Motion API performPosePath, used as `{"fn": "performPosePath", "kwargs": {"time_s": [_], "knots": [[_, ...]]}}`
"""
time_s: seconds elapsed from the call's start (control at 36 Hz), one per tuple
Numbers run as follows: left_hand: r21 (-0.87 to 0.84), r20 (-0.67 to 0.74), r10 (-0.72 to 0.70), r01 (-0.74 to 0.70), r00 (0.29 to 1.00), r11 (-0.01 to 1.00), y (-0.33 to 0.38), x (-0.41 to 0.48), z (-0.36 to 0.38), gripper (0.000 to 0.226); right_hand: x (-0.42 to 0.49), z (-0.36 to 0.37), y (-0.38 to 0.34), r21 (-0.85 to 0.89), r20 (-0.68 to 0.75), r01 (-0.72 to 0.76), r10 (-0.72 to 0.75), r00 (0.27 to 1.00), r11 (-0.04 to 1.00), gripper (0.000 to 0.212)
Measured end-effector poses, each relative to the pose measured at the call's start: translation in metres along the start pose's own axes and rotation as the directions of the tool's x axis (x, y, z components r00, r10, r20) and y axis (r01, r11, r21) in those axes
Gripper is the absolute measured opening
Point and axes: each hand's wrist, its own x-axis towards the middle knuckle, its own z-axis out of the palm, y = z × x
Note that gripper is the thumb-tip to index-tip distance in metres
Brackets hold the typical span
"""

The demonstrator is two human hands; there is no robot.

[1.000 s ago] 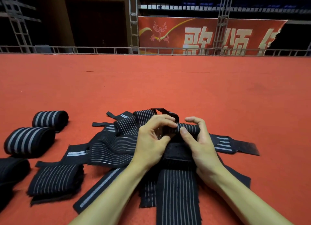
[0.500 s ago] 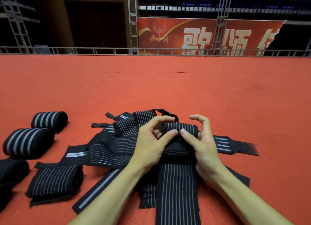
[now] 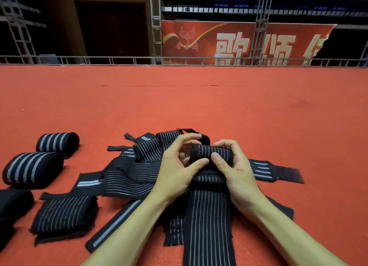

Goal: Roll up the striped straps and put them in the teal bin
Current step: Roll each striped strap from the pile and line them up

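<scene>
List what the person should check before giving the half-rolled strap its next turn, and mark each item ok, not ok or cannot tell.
1. Both hands on the work: left hand and right hand grip the roll. Ok.
2. Roll ends even: fingers cover them. Cannot tell.
3. Unrolled tail straight and untwisted, running toward the camera. Ok.
4. Tail free of other straps: it lies across the loose pile and might drag it. Not ok.
5. Teal bin within reach: not in view. Cannot tell.
</scene>
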Motion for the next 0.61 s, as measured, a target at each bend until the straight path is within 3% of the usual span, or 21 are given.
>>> {"fn": "performPosePath", "kwargs": {"time_s": [0.19,0.44,0.61], "knots": [[-0.054,0.045,-0.065,0.067,0.997,0.996,0.006,-0.002,0.003,0.018,-0.001,-0.003,-0.003,0.02,0.027,0.022,-0.023,0.999,1.0,0.028],[-0.117,0.002,-0.026,0.026,1.0,0.993,0.0,-0.001,0.002,0.028,0.0,0.001,-0.003,0.143,0.031,-0.055,0.051,0.998,0.988,0.035],[-0.082,0.008,0.037,-0.036,0.999,0.996,-0.005,0.001,-0.002,0.031,0.0,0.003,-0.002,0.037,0.017,-0.025,0.025,1.0,0.999,0.027]]}}
